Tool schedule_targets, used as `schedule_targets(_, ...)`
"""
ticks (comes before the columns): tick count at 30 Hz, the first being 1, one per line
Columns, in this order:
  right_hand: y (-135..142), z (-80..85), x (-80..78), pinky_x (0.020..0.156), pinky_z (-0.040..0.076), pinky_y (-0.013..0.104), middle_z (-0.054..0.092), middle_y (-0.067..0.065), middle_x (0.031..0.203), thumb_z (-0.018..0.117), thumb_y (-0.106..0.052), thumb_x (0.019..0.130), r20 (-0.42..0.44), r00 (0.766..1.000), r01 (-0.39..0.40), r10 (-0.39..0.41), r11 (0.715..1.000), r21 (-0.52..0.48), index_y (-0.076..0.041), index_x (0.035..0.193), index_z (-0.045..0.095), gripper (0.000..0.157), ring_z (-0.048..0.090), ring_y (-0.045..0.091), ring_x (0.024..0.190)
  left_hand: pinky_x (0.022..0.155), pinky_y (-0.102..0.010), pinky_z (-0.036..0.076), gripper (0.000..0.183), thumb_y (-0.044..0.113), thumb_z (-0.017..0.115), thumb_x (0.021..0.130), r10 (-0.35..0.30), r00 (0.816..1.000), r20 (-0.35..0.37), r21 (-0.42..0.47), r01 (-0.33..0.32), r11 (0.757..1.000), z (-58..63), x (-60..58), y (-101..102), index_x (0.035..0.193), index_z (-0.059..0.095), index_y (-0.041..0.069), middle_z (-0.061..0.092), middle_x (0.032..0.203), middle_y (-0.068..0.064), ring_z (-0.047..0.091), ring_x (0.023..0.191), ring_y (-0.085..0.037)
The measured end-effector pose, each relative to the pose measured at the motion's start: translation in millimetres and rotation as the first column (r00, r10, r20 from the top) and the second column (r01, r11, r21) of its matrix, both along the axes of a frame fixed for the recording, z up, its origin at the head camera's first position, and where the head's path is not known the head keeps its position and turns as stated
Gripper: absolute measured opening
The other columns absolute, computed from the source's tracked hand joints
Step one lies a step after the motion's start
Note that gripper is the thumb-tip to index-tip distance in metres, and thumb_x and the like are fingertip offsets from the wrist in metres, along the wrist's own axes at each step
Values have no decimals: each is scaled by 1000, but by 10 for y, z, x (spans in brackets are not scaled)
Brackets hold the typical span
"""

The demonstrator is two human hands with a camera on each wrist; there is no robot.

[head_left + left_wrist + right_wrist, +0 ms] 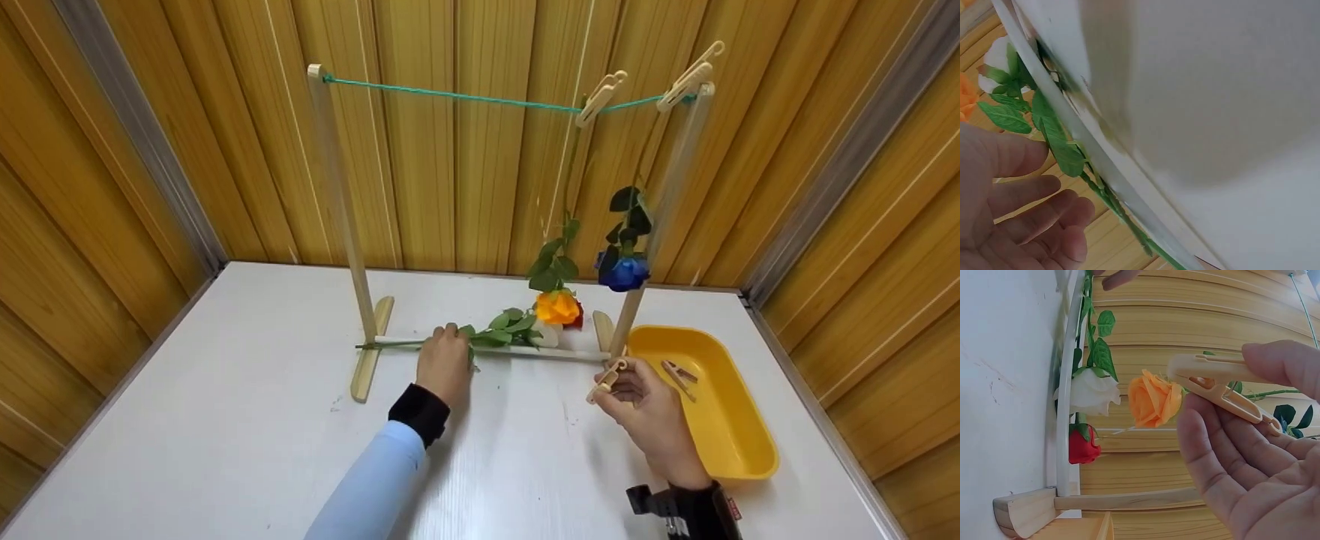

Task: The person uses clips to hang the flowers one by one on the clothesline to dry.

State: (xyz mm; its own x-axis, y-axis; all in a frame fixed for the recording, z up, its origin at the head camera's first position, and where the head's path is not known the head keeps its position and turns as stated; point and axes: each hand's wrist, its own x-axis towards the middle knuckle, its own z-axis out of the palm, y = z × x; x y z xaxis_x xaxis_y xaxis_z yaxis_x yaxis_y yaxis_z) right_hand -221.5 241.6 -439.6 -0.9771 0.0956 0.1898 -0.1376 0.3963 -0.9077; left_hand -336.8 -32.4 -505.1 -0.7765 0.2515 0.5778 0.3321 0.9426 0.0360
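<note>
My right hand (651,416) holds a beige clothespin (1207,377) between thumb and fingers, beside the right post of the wooden rack. At the rack's low bar, my left hand (445,361) reaches over green flower stems, its fingers loosely bent. In the left wrist view its thumb is right at a leaf (1058,146), and the fingers are not wrapped round the stems. A white rose (1094,391) and a red rose (1082,445) lie along the bar, heads to the right. An orange rose (557,307) and a blue rose (624,274) hang upside down from the line.
A green string (465,96) runs between the posts, with one clothespin (601,99) above the orange rose and another clothespin (684,84) near the right post. Inside the yellow tray (742,457) at right lies a clothespin (680,379). Wood-patterned walls (487,172) enclose the white table (187,420).
</note>
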Motion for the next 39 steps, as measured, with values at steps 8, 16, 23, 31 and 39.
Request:
schedule_targets(8, -25, 23, -5, 81, 57, 22, 71, 15, 112, 79, 0, 89, 26, 1000, -11, 12, 1000, -14, -3, 124, 60, 40, 66, 20, 96, 68, -39, 59, 11, -5, 78, 76, 41, 998, 54, -26, -39, 999, -15, -110, -10, 84, 77, 3, 67, 86, -12, 66, 77, -28)
schedule_targets(16, -24, 23, -6, 78, 57, 23, 71, 16, 112, 79, 1, 88, 25, 1000, -8, 8, 1000, -17, -3, 123, 60, 40, 66, 21, 95, 65, -38, 59, 16, -10, 70, 82, 28, 1000, -1, -40, -28, 999, -47, -187, -34, 85, 78, 3, 67, 82, -12, 68, 76, -28)
schedule_targets(23, -6, 11, 5, 71, 56, 25, 69, 19, 112, 78, 1, 89, 18, 1000, -14, 15, 999, -37, -2, 122, 60, 38, 65, 21, 94, 65, -37, 58, 16, -8, 70, 84, 7, 1000, -10, -65, -7, 998, -22, -175, -46, 88, 78, 6, 67, 84, -11, 67, 78, -27)
schedule_targets(31, 36, -17, 0, 72, 56, 22, 71, 15, 107, 79, 0, 88, -55, 998, -22, 22, 1000, -4, 1, 121, 61, 38, 66, 15, 90, 65, -38, 58, 20, -12, 73, 78, -129, 991, -18, -20, 129, 991, 52, -100, -53, 85, 74, 7, 66, 84, -11, 66, 75, -28)
schedule_targets(39, 55, -6, 8, 73, 56, 22, 70, 14, 109, 80, -2, 88, -42, 999, -8, 8, 1000, 17, 1, 123, 60, 40, 65, 13, 91, 62, -38, 57, 22, -13, 71, 78, -189, 982, 7, -34, 190, 981, 77, 33, -12, 85, 76, 7, 65, 83, -11, 66, 71, -27)
